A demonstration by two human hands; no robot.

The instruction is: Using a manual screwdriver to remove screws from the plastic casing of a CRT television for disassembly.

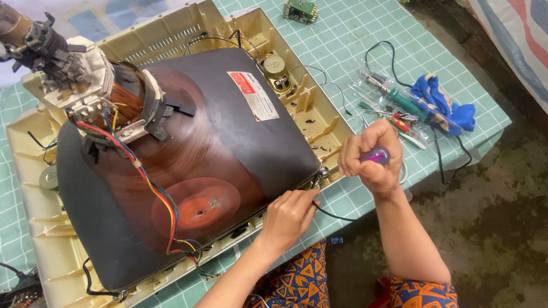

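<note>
1. The left hand (288,214) was seen laid on the near edge of the picture tube (188,165), its fingers (302,199) bent and pressed together beside a black wire (334,215).
2. The right hand (371,157) was held just beyond, its fingers wrapped tightly round the purple handle of a screwdriver (377,155), the tip pointed at the tube's near right corner.
3. The tube was found face down in the cream television front frame (319,122) on the counter (342,34), which was covered with a green checked cloth.
4. Coloured wires (151,185) were seen trailing from the copper deflection yoke (123,100).
5. To the right, a clear bag of tools (394,105) and a blue cloth (439,102) were noted.
6. Farthest off, a small green circuit board (301,9) was seen.
</note>
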